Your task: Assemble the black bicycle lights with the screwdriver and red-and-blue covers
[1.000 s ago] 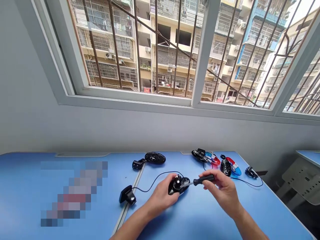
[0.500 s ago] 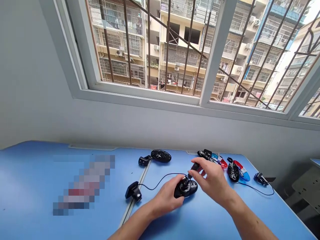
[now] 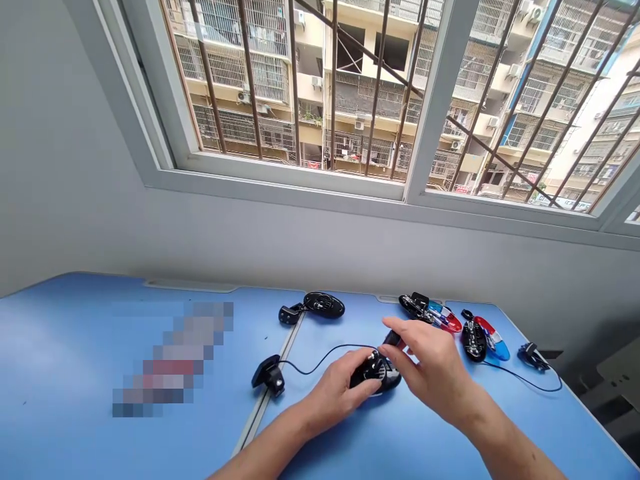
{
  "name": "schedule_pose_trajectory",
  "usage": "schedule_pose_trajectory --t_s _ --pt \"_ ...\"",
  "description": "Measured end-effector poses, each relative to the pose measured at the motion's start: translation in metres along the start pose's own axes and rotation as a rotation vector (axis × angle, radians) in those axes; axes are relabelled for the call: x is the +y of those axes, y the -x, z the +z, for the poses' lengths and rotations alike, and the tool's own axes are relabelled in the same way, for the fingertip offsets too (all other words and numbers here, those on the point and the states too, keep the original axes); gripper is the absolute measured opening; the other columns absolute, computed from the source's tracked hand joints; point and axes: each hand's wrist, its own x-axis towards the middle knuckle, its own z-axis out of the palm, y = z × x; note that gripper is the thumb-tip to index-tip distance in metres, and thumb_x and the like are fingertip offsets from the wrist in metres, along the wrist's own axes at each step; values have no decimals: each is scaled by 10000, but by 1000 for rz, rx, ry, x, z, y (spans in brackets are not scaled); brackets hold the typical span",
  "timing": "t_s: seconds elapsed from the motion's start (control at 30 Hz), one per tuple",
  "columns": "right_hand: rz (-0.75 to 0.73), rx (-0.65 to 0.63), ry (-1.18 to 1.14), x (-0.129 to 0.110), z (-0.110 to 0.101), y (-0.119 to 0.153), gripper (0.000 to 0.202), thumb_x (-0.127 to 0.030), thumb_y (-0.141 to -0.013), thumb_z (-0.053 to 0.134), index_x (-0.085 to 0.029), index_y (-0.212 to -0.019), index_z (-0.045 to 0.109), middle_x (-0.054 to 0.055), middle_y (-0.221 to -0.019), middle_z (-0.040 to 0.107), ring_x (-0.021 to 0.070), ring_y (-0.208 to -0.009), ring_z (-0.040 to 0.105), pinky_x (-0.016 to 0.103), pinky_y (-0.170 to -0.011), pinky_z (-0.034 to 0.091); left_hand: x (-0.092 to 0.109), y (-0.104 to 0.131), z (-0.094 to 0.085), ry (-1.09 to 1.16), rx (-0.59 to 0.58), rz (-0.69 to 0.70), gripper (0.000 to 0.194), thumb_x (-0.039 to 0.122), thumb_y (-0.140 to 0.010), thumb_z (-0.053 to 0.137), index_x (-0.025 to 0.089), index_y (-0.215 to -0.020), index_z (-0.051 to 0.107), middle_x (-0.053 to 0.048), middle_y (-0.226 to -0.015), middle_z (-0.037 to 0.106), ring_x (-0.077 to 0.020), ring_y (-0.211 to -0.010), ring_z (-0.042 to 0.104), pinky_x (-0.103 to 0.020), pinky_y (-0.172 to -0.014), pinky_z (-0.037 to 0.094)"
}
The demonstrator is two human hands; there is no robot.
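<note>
My left hand [image 3: 343, 383] is closed round a glossy black oval case [image 3: 387, 380], holding it on the blue table. Small shiny parts stand up on top of the case, beside my left fingers. A thin black cable [image 3: 320, 360] runs from it to a black webcam-like piece [image 3: 270, 375] on the left. Above the case, my right hand [image 3: 425, 363] pinches a short black screwdriver-like handle [image 3: 393, 338] between thumb and fingers. The handle slants down toward the case; its tip is hidden behind the hands.
Behind lies another black oval case [image 3: 324, 305] with a small black block [image 3: 291, 313]. On the right are black, red and blue shells [image 3: 440, 315], a second such group [image 3: 474, 339] and a cabled black piece [image 3: 533, 357]. A pixelated patch covers something on the left.
The view has shifted slightly. My left thumb now reaches further across the black case. My right hand still pinches the handle over it, with its fingers turned a little.
</note>
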Motion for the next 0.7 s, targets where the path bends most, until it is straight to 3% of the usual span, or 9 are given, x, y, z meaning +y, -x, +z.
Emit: schedule_pose_trajectory --t_s 0.17,0.37,0.7 --pt "-5 -1 28 -1 2 1 207 -206 -941 495 -137 -1124 562 46 -700 670 155 -574 605 262 -546 494 0 0 0 21 -11 16 166 235 -750 558 189 -898 618 -16 -880 632 -200 -818 529 -286 -782 426" --pt "-49 8 99 -3 2 2 231 -188 -948 467 -132 -1159 541 34 -675 652 152 -558 594 256 -527 472 -1 0 0 52 3 13 269 228 -712 578 198 -977 616 -4 -885 629 -196 -822 530 -276 -756 431" --pt "-19 20 132 -7 5 3 243 -198 -945 451 -156 -1164 548 34 -684 669 162 -574 612 266 -527 473 -4 -1 2 72 -6 16 213 215 -720 569 198 -930 598 11 -844 607 -181 -782 514 -262 -714 422"
